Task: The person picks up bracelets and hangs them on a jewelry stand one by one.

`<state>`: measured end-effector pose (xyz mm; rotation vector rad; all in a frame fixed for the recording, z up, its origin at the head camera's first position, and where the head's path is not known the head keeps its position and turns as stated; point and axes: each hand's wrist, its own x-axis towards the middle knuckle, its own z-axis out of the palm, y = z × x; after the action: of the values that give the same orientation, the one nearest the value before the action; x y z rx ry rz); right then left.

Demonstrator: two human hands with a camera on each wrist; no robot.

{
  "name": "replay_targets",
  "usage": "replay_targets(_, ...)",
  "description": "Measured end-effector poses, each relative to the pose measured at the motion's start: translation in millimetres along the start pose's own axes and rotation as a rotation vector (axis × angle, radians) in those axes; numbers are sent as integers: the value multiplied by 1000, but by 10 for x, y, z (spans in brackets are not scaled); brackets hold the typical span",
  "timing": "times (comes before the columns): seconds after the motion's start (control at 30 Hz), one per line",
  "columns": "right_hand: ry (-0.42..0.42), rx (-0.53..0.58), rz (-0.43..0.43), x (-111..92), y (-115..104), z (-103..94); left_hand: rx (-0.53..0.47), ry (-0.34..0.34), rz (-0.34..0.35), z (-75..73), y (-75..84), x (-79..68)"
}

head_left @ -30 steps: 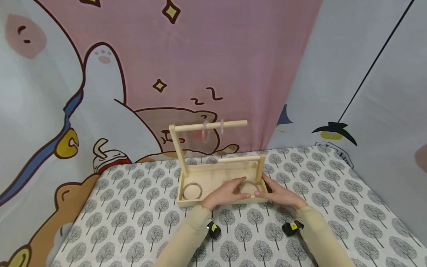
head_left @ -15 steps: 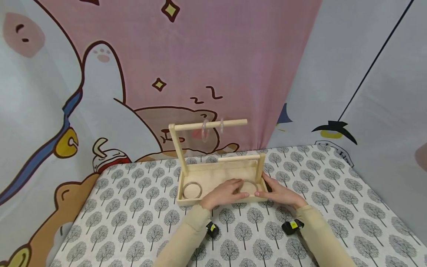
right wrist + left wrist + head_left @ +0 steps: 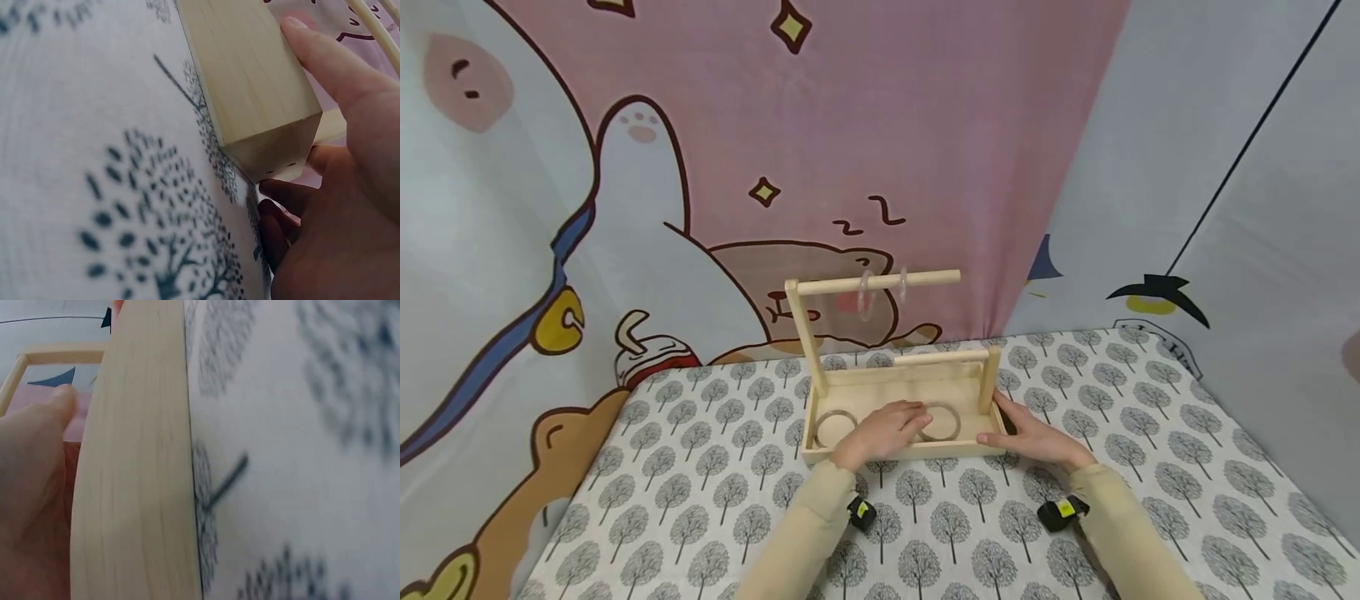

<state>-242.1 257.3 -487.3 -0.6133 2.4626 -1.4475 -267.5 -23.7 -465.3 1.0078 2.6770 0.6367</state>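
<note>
A pink and white cartoon backdrop (image 3: 962,150) is hanging behind everything, and a tree-printed cloth (image 3: 700,517) is spreading out below it. On the cloth a shallow wooden tray (image 3: 925,451) is lying flat; its tall left post (image 3: 807,340) is holding an upper bar (image 3: 883,282) that is pointing right, while its shorter right post (image 3: 989,381) is holding a lower bar (image 3: 940,357) that is pointing left. The right hand (image 3: 1037,437) is gripping the tray's near right corner, its thumb lying over the front wall and its other fingers bearing against the outside of the end wall. The left hand (image 3: 880,430) is resting across the front wall, its fingertips over the left edge of the near ring (image 3: 958,422); whether they are pinching that rim or only touching it, I cannot tell. That ring is lying flat on the tray floor, projecting rightward from beneath the left fingertips and sitting well short of the right thumb. A matching ring (image 3: 836,412) is lying in the tray's left end, just left of the left hand. Two clear rings (image 3: 864,317) are hanging apart on the upper bar, above both hands.
</note>
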Motion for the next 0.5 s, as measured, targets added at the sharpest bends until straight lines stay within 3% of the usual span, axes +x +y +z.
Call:
replay_targets(0.17,-1,-2,22,-24,-3,-9,21,8,59,-42,-114,-79)
replay_targets(0.33,2,6,65,-50,-7,-14,-35,37,103,-49,-195,-83)
replay_targets(0.5,-2,19,59,-51,-22,-5,-86,139,230,-24,-256,7)
